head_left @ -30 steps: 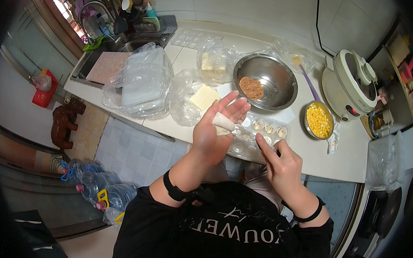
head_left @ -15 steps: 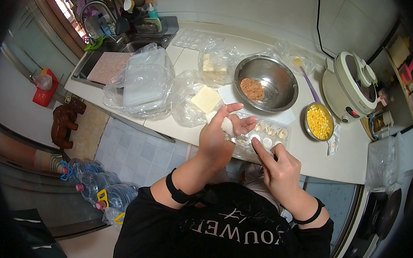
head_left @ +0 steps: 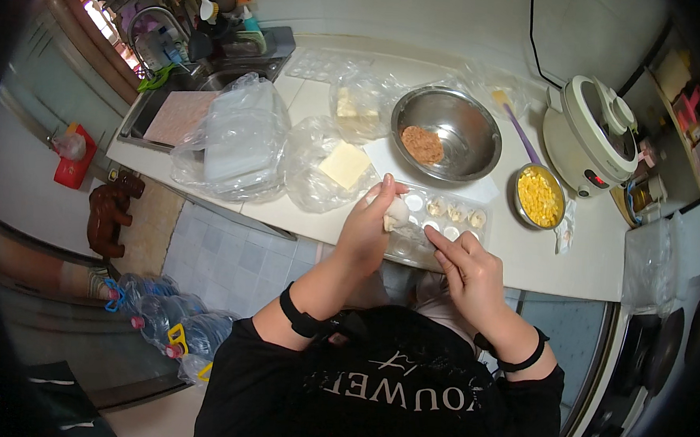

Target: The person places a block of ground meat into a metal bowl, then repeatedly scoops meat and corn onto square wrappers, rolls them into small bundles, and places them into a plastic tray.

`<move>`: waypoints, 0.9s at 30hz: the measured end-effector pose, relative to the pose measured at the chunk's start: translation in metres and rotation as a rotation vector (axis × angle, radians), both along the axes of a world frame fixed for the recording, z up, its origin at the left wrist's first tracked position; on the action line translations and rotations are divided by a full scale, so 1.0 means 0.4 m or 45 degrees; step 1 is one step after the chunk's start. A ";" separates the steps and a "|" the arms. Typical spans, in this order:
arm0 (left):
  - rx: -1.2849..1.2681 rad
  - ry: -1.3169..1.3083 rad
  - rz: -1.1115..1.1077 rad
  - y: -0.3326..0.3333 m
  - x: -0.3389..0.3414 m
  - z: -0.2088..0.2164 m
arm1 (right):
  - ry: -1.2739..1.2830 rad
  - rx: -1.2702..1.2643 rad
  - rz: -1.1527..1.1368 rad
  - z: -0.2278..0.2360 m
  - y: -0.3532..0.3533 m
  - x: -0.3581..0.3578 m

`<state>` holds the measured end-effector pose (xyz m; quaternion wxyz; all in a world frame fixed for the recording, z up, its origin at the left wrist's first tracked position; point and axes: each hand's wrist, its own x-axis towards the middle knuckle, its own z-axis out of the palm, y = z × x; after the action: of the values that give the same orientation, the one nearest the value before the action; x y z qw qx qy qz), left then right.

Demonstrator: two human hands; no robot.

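Note:
My left hand (head_left: 365, 229) is closed round a small white dumpling (head_left: 398, 213), its thumb raised along the dough. My right hand (head_left: 474, 274) is just to the right, index finger stretched toward the dumpling and the other fingers curled; what they hold, if anything, is hidden. Under both hands lies a clear plastic tray (head_left: 413, 260) with round cups, and pleated dumplings (head_left: 456, 214) sit in its far right row. Square pale wrappers (head_left: 346, 165) lie on an opened plastic bag to the left. Behind the tray, a steel bowl (head_left: 474, 138) contains a lump of minced filling (head_left: 422, 145).
To the right stand a small pan of corn kernels (head_left: 539, 198), a purple-handled spatula (head_left: 522, 132) and a cream rice cooker (head_left: 588, 140). Bagged plastic boxes (head_left: 243, 146) lie left, beside the sink (head_left: 143, 121). Large water bottles (head_left: 163, 315) stand on the floor.
My left fingers, spread before, have folded round the dumpling, and its thumb has come up. My right index finger has shifted slightly left, nearer the dumpling. The whole view has shifted slightly.

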<state>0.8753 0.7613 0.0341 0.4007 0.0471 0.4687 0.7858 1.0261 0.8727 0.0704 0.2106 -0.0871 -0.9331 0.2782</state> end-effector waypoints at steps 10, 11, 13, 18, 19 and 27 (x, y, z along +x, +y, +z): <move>0.021 0.110 0.042 -0.023 -0.024 -0.021 | -0.029 -0.040 -0.028 -0.014 0.047 -0.007; -0.017 0.212 0.098 -0.015 -0.025 -0.027 | -0.038 -0.038 -0.038 -0.013 0.049 -0.010; -0.027 0.420 0.203 0.002 -0.026 -0.040 | -0.069 -0.038 -0.060 -0.010 0.055 -0.018; -0.244 0.964 0.335 0.022 -0.016 -0.063 | -0.095 0.044 -0.103 -0.012 0.074 -0.033; -0.274 1.059 0.346 0.023 -0.014 -0.065 | -0.101 0.062 -0.107 -0.015 0.078 -0.034; -0.560 1.334 0.062 0.048 -0.059 -0.120 | -0.198 0.334 -0.111 -0.081 0.126 -0.086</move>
<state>0.8518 0.7806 -0.0140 0.0966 0.3353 0.7586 0.5503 0.9917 0.9233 0.0380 0.1589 -0.1205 -0.9703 0.1370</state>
